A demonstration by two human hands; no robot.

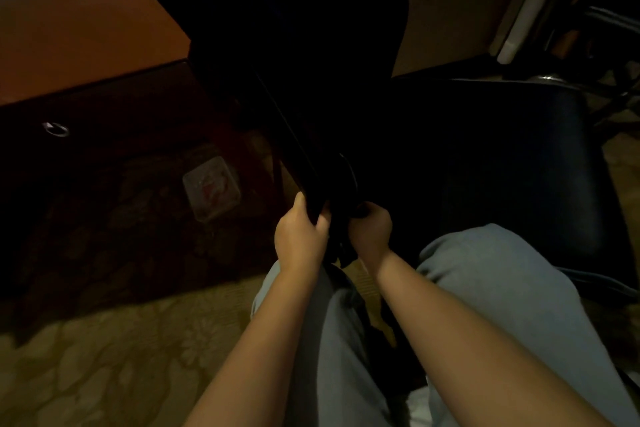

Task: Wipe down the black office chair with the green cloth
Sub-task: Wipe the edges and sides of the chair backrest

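Observation:
The black office chair (301, 45) fills the middle of the dim view, its backrest slanting down toward me and its seat (512, 156) to the right. My left hand (299, 232) grips the backrest's lower edge, fingers curled round it. Just to the right, my right hand (370, 225) is curled into a fist on the same lower part, over a dark bunched cloth (341, 250) that hangs between the two hands. The light is too low to show the cloth's colour. My knees in grey trousers are below the hands.
A wooden desk (69, 28) with a dark drawer front and ring pull (56, 129) stands at the left. A small clear packet (211, 187) lies on the patterned carpet under it. Cables and a white post (526, 10) are at the upper right.

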